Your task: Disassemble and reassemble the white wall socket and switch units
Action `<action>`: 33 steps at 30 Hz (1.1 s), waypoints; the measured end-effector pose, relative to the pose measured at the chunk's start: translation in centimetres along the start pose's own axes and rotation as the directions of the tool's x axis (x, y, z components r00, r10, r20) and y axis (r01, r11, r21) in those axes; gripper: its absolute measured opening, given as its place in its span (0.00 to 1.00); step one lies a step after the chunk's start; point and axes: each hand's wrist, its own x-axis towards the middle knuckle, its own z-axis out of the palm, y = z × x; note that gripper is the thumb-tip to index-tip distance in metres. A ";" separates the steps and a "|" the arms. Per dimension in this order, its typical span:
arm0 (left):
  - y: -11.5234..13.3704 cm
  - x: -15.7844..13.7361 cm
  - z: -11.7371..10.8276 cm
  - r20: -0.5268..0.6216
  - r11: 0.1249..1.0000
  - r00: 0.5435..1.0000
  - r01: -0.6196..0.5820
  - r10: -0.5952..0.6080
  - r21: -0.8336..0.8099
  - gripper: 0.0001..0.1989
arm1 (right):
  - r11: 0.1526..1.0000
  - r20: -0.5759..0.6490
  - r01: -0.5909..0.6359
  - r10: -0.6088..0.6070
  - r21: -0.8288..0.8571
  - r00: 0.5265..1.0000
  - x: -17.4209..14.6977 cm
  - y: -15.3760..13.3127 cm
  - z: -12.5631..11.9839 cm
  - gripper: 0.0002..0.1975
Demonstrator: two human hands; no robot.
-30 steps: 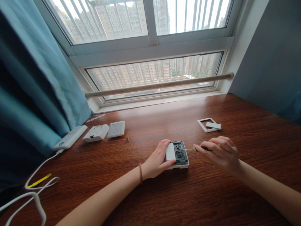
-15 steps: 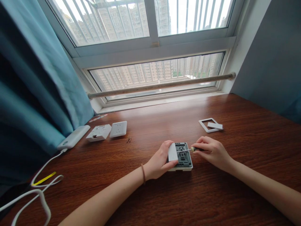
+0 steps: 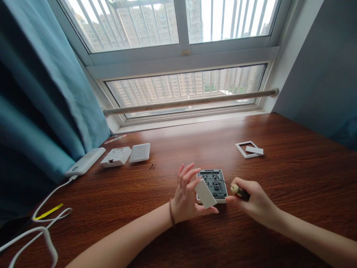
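Head view: left hand pinches the white rocker cover, lifted off the switch body on the counter; right hand grips a screwdriver. Likely next, judging by this: cover aside, tip onto the mechanism.

The switch body shows dark grey inside a white rim, and the rocker cover lifted beside it is plain white. The screwdriver has a yellow-and-black handle (its shaft silver), while the table is reddish-brown wood with a streaked grain. Near the table's left edge sit a white socket plate and white power bank, beside a teal curtain.
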 end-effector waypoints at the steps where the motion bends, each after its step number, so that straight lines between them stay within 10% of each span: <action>1: 0.3 -0.3 0.1 -0.005 0.999 0.999 -0.042 0.042 0.021 0.47 | 0.999 0.032 0.031 -0.032 0.031 0.999 -0.5 -0.8 0.6 0.12; 8: 1.3 -1.2 0.3 0.000 0.987 0.991 -0.137 0.137 0.089 0.42 | 0.979 0.111 0.076 -0.098 0.190 0.989 -2.0 -2.3 3.2 0.04; 14: 0.9 0.4 -0.1 0.091 0.998 0.994 -0.065 0.063 0.019 0.53 | 0.971 -0.200 0.017 0.032 0.238 0.979 -0.2 -0.5 1.2 0.05; 19: 0.4 1.1 -0.3 0.312 0.997 0.950 0.041 -0.018 -0.069 0.45 | 0.823 -0.431 -0.242 0.492 0.515 0.756 3.8 5.9 -3.9 0.09; 23: 0.2 1.1 -0.2 0.390 0.995 0.920 0.067 -0.031 -0.078 0.42 | 0.766 -0.456 -0.331 0.609 0.552 0.649 5.4 10.6 -6.7 0.05; 33: 0.2 0.8 -0.2 0.446 0.998 0.894 0.062 -0.046 -0.020 0.39 | 0.715 -0.391 -0.454 0.683 0.532 0.617 5.3 12.0 -6.0 0.11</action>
